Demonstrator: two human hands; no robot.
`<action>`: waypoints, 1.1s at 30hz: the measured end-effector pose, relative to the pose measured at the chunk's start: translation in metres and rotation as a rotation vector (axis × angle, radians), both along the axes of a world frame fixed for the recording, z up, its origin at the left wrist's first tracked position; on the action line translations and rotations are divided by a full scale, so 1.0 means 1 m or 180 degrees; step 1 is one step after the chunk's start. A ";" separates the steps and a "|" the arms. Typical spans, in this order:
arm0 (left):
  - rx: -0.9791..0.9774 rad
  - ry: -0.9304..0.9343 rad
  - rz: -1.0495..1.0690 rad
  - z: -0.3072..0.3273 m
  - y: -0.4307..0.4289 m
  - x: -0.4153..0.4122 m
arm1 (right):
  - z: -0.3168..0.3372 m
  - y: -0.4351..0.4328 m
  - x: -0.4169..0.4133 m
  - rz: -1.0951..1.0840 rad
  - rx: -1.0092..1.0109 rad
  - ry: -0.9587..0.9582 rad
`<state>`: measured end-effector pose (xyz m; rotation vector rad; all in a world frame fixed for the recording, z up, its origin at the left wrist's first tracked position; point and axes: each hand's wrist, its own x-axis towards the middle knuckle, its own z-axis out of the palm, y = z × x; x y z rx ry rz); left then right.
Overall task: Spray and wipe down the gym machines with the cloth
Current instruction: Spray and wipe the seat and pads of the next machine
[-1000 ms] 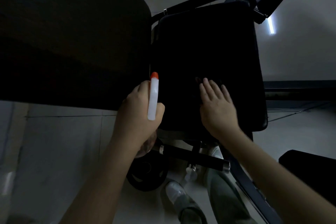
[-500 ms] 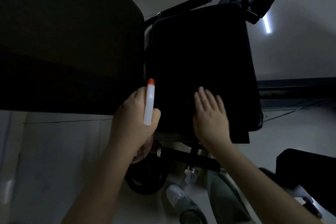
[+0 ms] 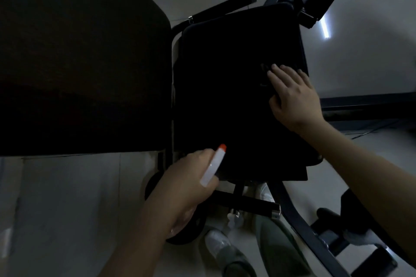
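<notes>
The right hand (image 3: 292, 94) lies flat on the black bench (image 3: 225, 63), near its right edge. Its fingers (image 3: 286, 72) are straight and close together, pressing what seems to be a dark cloth (image 3: 263, 72); in this poor light I can see only some folds of it beside the fingertips. The left hand (image 3: 184, 184) has its fingers curled round the spray bottle (image 3: 212, 165), at the near edge of the bench. To wipe well, I think the palm must press evenly and go in overlapping strokes, up to the far corners.
</notes>
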<state>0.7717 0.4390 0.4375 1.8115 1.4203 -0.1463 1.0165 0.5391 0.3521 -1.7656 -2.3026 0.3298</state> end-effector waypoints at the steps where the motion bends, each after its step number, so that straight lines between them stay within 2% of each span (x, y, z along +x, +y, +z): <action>1: -0.0002 0.0079 -0.0251 -0.003 -0.002 0.002 | 0.000 0.005 0.002 0.0079 0.0049 0.0042; 5: -0.0138 0.0282 -0.0752 -0.007 -0.003 0.010 | -0.001 0.008 0.002 0.0073 0.0236 0.0213; 7: -0.0208 0.0278 -0.0746 -0.006 -0.003 0.014 | -0.003 0.006 0.000 0.0054 0.0290 0.0262; 18: -0.0056 -0.0383 0.0014 0.002 0.031 0.026 | -0.003 0.007 0.002 0.0016 0.0357 0.0380; 23: 0.0125 -0.0494 0.0716 0.003 0.054 0.024 | -0.007 0.008 0.004 0.0011 0.0392 0.0283; 33: 0.0498 -0.0504 0.1316 0.001 0.106 0.025 | -0.006 0.007 0.001 -0.0045 0.0497 0.0435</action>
